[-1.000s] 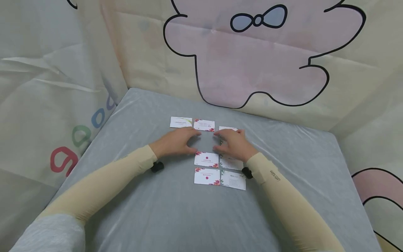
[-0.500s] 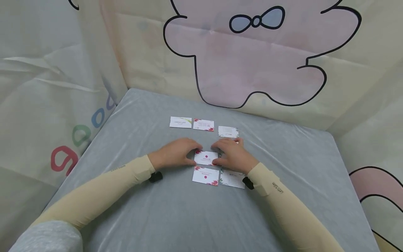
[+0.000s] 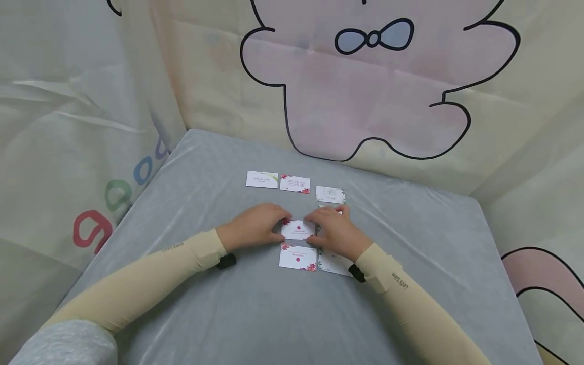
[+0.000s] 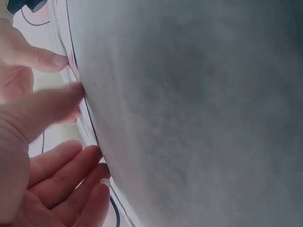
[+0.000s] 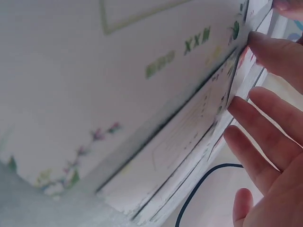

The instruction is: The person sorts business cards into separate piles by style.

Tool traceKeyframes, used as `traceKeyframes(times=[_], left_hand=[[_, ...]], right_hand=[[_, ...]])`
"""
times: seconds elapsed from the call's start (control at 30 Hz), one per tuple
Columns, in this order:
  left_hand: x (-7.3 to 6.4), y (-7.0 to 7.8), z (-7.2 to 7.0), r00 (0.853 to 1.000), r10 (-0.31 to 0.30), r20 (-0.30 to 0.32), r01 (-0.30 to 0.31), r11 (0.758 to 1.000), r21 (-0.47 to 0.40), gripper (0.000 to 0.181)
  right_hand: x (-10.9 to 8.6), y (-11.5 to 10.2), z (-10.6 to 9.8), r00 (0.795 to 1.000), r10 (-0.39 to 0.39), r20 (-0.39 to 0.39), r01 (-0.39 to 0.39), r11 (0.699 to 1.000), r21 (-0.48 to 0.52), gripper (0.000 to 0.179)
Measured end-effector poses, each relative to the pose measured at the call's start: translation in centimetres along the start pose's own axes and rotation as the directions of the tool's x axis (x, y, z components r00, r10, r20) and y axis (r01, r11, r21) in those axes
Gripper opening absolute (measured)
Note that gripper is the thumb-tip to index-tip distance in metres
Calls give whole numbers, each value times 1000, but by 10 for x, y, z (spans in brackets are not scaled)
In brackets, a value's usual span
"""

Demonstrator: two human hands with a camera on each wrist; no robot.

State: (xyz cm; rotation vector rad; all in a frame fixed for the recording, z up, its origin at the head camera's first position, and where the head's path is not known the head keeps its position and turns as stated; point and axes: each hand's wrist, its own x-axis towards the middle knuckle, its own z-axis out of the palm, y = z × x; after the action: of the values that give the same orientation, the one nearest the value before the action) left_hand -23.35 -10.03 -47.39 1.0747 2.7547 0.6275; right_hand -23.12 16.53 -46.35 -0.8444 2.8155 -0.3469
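A white business card with red flowers and a red dot lies flat on the grey cloth between both hands. At its left corners, my left hand touches it, thumb low and fingers high. The right hand touches its right side with thumb and fingers spread apart. Just below lies a matching red-flowered card. Leaf-patterned cards lie under and beside the right hand, including one at the lower right; the hand partly hides them. In the right wrist view, a card with green lettering is close up.
Along the back sit a card with a green curve, a red-flowered card and a leaf-patterned card. They rest on the grey cloth-covered table. Printed fabric hangs behind its far edge.
Both hands have come down toward the near side, from the gap above the middle red-flowered card to its two sides. The leaf-patterned card at the back is now uncovered.
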Motion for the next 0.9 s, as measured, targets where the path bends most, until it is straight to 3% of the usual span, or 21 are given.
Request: traceKeyframes(times=[0.3, 0.6, 0.9], left_hand=[[2, 3, 1, 999, -46, -25, 45, 999, -8, 49], [7, 2, -2, 999, -40, -13, 40, 999, 25, 48], [19, -16, -11, 997, -66, -25, 66, 998, 2, 53]], right_hand=[[0, 7, 2, 999, -9, -48, 10, 1000, 16, 54], [0, 6, -1, 1000, 3, -26, -2, 999, 41, 53], [17, 10, -4, 999, 16, -42, -13, 997, 74, 60]])
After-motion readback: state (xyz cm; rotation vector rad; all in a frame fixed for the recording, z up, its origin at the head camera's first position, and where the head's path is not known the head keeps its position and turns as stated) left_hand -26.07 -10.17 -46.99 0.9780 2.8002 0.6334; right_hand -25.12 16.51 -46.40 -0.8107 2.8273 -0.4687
